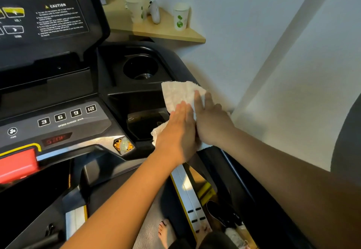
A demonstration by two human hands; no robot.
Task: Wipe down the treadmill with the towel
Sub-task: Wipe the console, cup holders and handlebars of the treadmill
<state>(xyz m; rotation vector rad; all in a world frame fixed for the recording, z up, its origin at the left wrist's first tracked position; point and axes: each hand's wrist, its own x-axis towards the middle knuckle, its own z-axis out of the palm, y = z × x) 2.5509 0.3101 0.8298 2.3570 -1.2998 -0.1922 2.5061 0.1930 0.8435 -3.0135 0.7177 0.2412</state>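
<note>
Head view is largely filled by the treadmill [82, 100] console, which is cut off at the left and top edges; the small print under its caution heading cannot be read. A white towel [178, 95] is spread on the right side of the console, just below the round cup holder [140, 66] and over the edge of a dark tray [144, 123], and much of it is hidden under the hands. It is pressed down by the left hand [178, 131] and the right hand [212, 119], set side by side and touching, with fingers laid straight and flat on the cloth rather than curled round it. Only a faint glint is seen at the bottom of the cup holder, and any contents cannot be made out. Two paper cups [180, 17] are stood on a wooden shelf [156, 30] with one blurred white object [155, 12] between them. Four speed buttons [67, 114] are counted, marked 3, 6, 9 and 12. One red key [17, 164] is cut off at the left edge.
</note>
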